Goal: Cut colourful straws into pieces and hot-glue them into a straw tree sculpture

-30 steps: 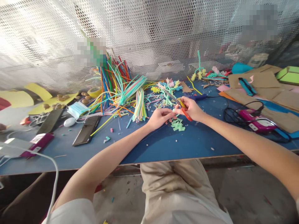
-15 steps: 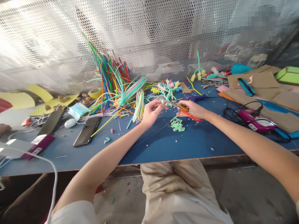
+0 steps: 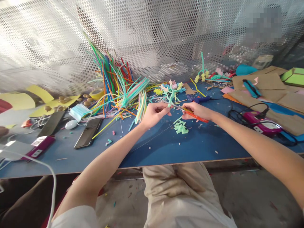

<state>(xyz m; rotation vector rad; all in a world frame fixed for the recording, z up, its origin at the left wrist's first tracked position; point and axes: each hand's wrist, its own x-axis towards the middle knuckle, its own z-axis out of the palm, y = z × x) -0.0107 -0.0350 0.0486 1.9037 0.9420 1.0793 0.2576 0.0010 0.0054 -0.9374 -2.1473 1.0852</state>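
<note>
My right hand (image 3: 196,110) is closed round the orange-red handles of a pair of scissors (image 3: 196,116), whose blades point left towards my other hand. Between the thumb and fingertips of my left hand (image 3: 155,114) is a small light green pipe cleaner piece (image 3: 169,105), at the blade tips. Just below the scissors lies a small pile of cut light green pieces (image 3: 180,127) on the blue table (image 3: 156,155). Behind my hands sits a branching pipe cleaner shape (image 3: 171,91) with pink, yellow and blue ends.
Bundled pipe cleaners (image 3: 114,79) stand at the back left, near a black phone (image 3: 87,133) and a face mask (image 3: 79,112). To the right are a blue glue gun (image 3: 201,99), a purple power strip (image 3: 261,123) with cables, and cardboard (image 3: 263,83).
The scissors have turned slightly, and their handles look closer together. My left fingertips and the green piece have shifted a little to the right.
</note>
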